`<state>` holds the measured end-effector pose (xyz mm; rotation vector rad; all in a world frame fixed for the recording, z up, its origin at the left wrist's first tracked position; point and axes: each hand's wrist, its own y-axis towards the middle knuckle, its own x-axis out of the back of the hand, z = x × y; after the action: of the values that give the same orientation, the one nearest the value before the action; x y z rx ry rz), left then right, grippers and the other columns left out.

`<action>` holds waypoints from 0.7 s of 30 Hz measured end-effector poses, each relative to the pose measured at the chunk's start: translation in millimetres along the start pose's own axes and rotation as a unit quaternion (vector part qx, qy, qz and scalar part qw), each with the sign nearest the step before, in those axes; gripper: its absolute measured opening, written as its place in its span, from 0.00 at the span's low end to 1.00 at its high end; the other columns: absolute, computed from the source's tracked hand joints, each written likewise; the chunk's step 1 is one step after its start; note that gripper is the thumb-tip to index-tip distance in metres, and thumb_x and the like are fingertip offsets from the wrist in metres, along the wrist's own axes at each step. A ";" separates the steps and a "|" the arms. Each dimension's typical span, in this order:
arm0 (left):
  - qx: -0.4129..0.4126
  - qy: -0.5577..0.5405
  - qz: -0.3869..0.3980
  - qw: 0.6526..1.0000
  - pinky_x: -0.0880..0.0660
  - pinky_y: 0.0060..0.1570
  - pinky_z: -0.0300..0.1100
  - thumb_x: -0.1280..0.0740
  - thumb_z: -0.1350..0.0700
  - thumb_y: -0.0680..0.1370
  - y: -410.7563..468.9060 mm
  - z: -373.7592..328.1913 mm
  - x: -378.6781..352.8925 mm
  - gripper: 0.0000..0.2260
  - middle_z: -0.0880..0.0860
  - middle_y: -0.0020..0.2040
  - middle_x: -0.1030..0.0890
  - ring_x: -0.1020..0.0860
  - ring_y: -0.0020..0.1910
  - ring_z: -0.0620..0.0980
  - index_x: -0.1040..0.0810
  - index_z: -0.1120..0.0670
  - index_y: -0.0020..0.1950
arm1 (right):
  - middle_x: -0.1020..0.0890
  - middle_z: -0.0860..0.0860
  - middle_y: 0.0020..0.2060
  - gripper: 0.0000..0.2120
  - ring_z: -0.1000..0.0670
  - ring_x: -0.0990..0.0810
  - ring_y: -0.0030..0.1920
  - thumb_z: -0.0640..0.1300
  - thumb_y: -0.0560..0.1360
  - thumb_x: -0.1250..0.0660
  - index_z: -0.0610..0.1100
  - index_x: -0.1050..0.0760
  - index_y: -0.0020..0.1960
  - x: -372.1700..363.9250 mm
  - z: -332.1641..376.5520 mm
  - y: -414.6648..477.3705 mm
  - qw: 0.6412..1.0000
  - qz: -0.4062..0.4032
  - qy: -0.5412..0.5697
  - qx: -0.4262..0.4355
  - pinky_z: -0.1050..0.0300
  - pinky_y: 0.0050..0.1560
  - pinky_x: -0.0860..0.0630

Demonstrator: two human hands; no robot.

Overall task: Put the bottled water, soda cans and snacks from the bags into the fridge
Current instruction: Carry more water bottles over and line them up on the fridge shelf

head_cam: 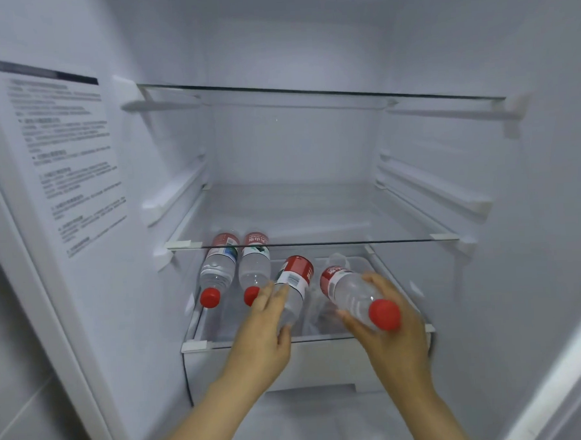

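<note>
1. Left hand [263,329], seen from the head camera, reaches into the fridge [295,145] with its fingers curled round the neck end of the third bottle [293,277], hiding the cap.
2. Right hand [392,325] grips the fourth bottle [350,290] near its neck, thumb over the top and fingers beneath; its red cap [384,315] points out toward the camera.
3. Both held bottles are clear water bottles with red-and-white labels. They are tilted with their bases pointing into the fridge, above the lower shelf [322,338]. Whether either base touches the shelf cannot be told.
4. On the left part of that shelf, the first bottle [217,270] and the second bottle [255,265] lie on their sides just beside each other, red caps toward the front. Their bases reach back under the middle glass shelf [317,243].
5. The third bottle is just to the right of the second, and the left hand's fingers are close to the second bottle's cap.
6. An upper glass shelf [309,92] spans the compartment higher up.
7. A white drawer [323,362] sits directly below the lower shelf, behind both wrists.
8. A printed sheet [67,157] of small, unreadable text is stuck to the left inner wall.
</note>
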<state>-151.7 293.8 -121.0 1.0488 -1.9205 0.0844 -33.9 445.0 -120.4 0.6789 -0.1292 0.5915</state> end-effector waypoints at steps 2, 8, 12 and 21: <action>-0.003 0.010 0.010 1.000 0.45 0.70 0.34 0.39 0.60 0.79 6.2 -1.8 -3.6 0.26 0.50 0.78 0.49 0.45 0.76 0.49 0.41 0.48 0.76 | 0.25 0.62 0.63 0.31 0.59 0.25 0.62 0.58 0.65 0.26 0.57 0.29 0.66 -3.0 -15.2 -7.8 0.999 0.036 -0.024 -0.002 0.64 0.59 0.26; 0.003 0.034 0.121 0.992 0.45 0.70 0.36 0.33 0.53 0.76 13.4 0.2 8.3 0.34 0.44 0.78 0.58 0.49 0.77 0.47 0.47 0.43 0.77 | 0.44 0.72 0.68 0.37 0.63 0.39 0.69 0.45 0.72 0.27 0.61 0.45 0.72 -11.8 -37.5 -20.1 0.987 0.113 -0.117 0.002 0.63 0.68 0.37; 0.012 0.090 0.206 0.974 0.35 0.67 0.39 0.32 0.57 0.73 17.9 -3.1 24.4 0.41 0.41 0.77 0.63 0.45 0.76 0.49 0.53 0.41 0.77 | 0.41 0.68 0.68 0.41 0.62 0.37 0.66 0.46 0.70 0.25 0.66 0.49 0.70 -9.2 -40.5 -18.1 0.986 0.124 -0.114 -0.017 0.68 0.61 0.35; -0.013 0.179 0.237 0.955 0.40 0.72 0.46 0.30 0.53 0.74 33.3 -15.0 19.6 0.40 0.49 0.78 0.61 0.51 0.77 0.53 0.52 0.43 0.77 | 0.43 0.71 0.69 0.43 0.60 0.39 0.71 0.44 0.68 0.24 0.68 0.47 0.71 -17.4 -39.0 -0.7 0.979 0.177 -0.094 -0.020 0.57 0.67 0.29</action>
<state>-168.8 309.3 -86.6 0.4923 -1.7900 0.4858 -50.8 460.8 -156.3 0.6768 -0.4444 0.8634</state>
